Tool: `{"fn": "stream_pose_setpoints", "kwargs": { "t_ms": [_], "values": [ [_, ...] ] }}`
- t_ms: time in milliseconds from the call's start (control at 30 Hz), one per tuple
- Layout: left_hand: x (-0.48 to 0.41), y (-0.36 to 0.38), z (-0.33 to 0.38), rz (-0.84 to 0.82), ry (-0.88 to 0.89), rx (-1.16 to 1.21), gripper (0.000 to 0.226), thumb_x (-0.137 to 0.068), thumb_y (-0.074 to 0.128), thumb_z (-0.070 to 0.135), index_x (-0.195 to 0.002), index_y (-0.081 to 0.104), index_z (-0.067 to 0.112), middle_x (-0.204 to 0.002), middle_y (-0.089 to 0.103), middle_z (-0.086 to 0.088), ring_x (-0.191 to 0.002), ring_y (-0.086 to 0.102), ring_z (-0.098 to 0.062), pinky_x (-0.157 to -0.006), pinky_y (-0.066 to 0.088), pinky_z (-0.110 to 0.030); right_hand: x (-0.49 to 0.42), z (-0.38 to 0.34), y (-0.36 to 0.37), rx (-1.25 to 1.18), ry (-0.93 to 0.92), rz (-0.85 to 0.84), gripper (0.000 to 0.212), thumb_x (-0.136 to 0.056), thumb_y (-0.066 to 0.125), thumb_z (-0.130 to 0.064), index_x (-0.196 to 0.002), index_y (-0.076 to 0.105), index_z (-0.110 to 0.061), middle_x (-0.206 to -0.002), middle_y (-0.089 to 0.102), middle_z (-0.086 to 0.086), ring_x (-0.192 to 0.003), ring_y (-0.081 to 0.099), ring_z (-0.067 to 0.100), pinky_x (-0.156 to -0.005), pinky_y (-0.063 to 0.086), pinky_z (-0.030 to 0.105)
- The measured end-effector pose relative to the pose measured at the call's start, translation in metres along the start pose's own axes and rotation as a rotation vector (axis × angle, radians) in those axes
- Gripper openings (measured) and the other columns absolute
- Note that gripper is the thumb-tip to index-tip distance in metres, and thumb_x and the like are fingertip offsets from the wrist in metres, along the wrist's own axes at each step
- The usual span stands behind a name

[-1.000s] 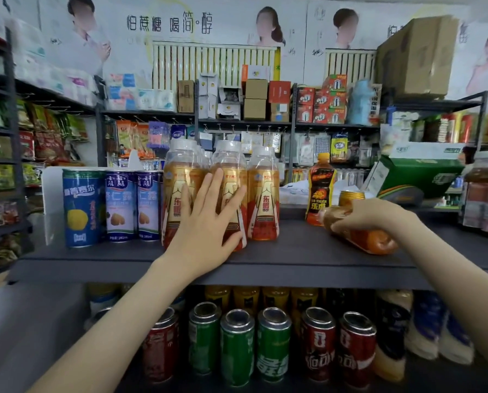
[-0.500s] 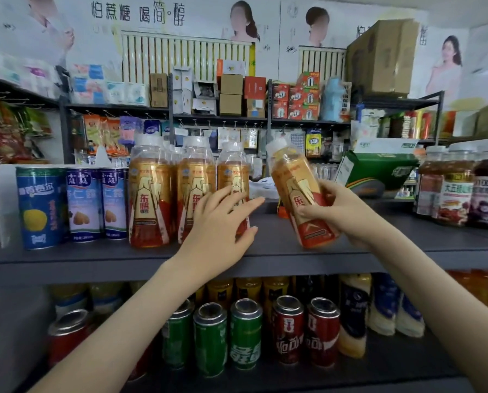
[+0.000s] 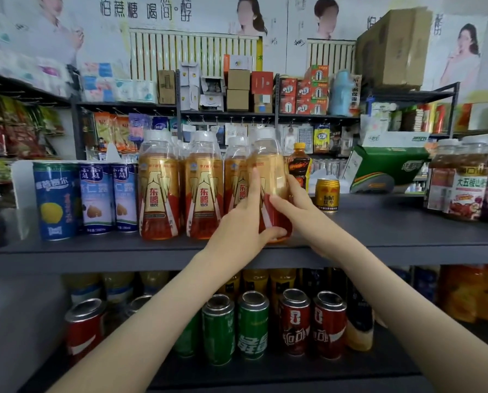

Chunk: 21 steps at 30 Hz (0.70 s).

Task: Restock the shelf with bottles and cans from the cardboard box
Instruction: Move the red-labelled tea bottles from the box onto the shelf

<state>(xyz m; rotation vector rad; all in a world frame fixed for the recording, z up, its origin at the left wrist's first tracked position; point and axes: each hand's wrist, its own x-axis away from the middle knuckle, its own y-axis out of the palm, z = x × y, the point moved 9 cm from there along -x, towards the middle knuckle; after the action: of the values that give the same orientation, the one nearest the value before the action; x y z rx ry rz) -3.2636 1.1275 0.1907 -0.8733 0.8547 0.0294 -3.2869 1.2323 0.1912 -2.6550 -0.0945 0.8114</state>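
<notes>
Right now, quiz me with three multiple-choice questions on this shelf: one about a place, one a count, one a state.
1. Where is the small gold can?
A) on the upper shelf, right of the held bottle
B) on the lower shelf
C) on a cardboard box

2. How many blue cans stand at the upper shelf's left end?
A) two
B) three
C) five

3. How is the held bottle?
A) lying down
B) upside down
C) upright, gripped

Answers:
1 A, it stands just past the bottle.
2 B, three stand side by side.
3 C, its cap is up, and the left hand and right hand both grip it.
</notes>
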Motion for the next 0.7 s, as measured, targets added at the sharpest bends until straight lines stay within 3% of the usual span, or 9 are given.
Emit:
{"fn": "stream_pose_setpoints", "kwargs": {
  "t_ms": [67,133,200,267,333,400,500,600,700],
  "values": [
    [0.001,0.0,0.001,0.005,0.029,-0.021,0.11,-0.085,0.067,0.041,-0.145,-0.025,0.033,-0.144,0.044,-0.008,-0.121,0.053,-0.025,-0.101,0.038,-0.033,0.004,0.003,0.001,-0.051,0.009,-0.133,0.065,-0.093,0.058,-0.012,-0.14,0.02,-0.038,-0.128,0.047,-0.011,-0.114,0.052,0.004,-0.086,0.048,0.015],
    [-0.001,0.003,-0.004,-0.077,0.007,0.039,0.108,-0.088,0.065,0.035,-0.143,-0.027,0.039,-0.145,0.044,-0.007,-0.119,0.054,-0.023,-0.103,0.038,-0.034,0.006,0.012,-0.002,-0.115,0.047,-0.212,0.081,-0.088,0.06,0.002,-0.142,0.013,-0.035,-0.131,0.049,0.001,-0.117,0.055,0.015,-0.087,0.052,0.025],
    [-0.004,0.007,-0.012,-0.164,-0.015,0.056,0.105,-0.091,0.062,0.032,-0.141,-0.029,0.04,-0.128,0.059,-0.012,-0.099,0.062,-0.018,-0.098,0.044,-0.032,0.005,0.019,-0.006,-0.141,0.073,-0.201,0.08,-0.086,0.059,0.01,-0.137,0.015,-0.032,-0.13,0.05,0.013,-0.119,0.055,0.025,-0.091,0.054,0.036],
    [-0.008,0.005,-0.015,-0.184,-0.003,-0.03,0.1,-0.093,0.059,0.032,-0.144,-0.027,0.034,-0.114,0.064,-0.013,-0.083,0.06,-0.009,-0.094,0.046,-0.027,0.003,0.02,-0.009,-0.106,0.078,-0.157,0.074,-0.085,0.062,0.008,-0.131,0.016,-0.028,-0.124,0.052,0.013,-0.115,0.058,0.023,-0.09,0.054,0.036],
    [-0.01,0.001,-0.018,-0.139,0.033,-0.161,0.092,-0.094,0.057,0.03,-0.149,-0.017,0.025,-0.137,0.05,-0.015,-0.112,0.055,-0.017,-0.104,0.034,-0.026,0.002,0.019,-0.012,0.002,0.064,-0.069,0.077,-0.082,0.071,-0.002,-0.128,0.016,-0.028,-0.114,0.052,0.005,-0.105,0.059,0.014,-0.082,0.053,0.024],
    [-0.008,-0.009,-0.015,0.007,0.131,-0.324,0.085,-0.094,0.057,0.027,-0.152,-0.004,0.018,-0.156,0.025,-0.01,-0.142,0.025,-0.021,-0.113,0.012,-0.024,0.001,0.014,-0.011,0.071,0.032,0.02,0.087,-0.077,0.078,-0.009,-0.131,0.013,-0.03,-0.109,0.052,0.0,-0.098,0.06,0.009,-0.083,0.054,0.024],
    [0.001,-0.026,-0.016,0.241,0.229,-0.489,0.081,-0.084,0.069,0.026,-0.15,0.024,0.013,-0.154,0.028,-0.017,-0.143,0.024,-0.033,-0.113,0.01,-0.041,0.002,0.002,-0.003,0.227,-0.102,0.132,0.099,-0.069,0.081,-0.033,-0.138,0.01,-0.044,-0.127,0.051,0.002,-0.114,0.058,0.016,-0.102,0.046,0.041],
    [0.004,-0.034,-0.037,0.27,0.149,-0.566,0.084,-0.08,0.071,0.031,-0.15,0.027,0.017,-0.155,0.019,-0.022,-0.144,0.013,-0.039,-0.11,0.009,-0.057,0.001,-0.007,0.011,0.376,-0.164,0.079,0.1,-0.079,0.072,-0.033,-0.147,-0.001,-0.044,-0.145,0.035,0.008,-0.131,0.038,0.02,-0.106,0.03,0.029],
    [0.006,-0.039,-0.05,0.238,0.14,-0.549,0.081,-0.084,0.068,0.028,-0.151,0.023,0.02,-0.158,0.007,-0.018,-0.146,-0.001,-0.031,-0.11,0.004,-0.055,0.001,-0.008,0.023,0.402,-0.159,0.012,0.101,-0.086,0.069,-0.022,-0.148,-0.007,-0.045,-0.146,0.031,0.007,-0.13,0.037,0.022,-0.097,0.026,0.023]
  ]
}}
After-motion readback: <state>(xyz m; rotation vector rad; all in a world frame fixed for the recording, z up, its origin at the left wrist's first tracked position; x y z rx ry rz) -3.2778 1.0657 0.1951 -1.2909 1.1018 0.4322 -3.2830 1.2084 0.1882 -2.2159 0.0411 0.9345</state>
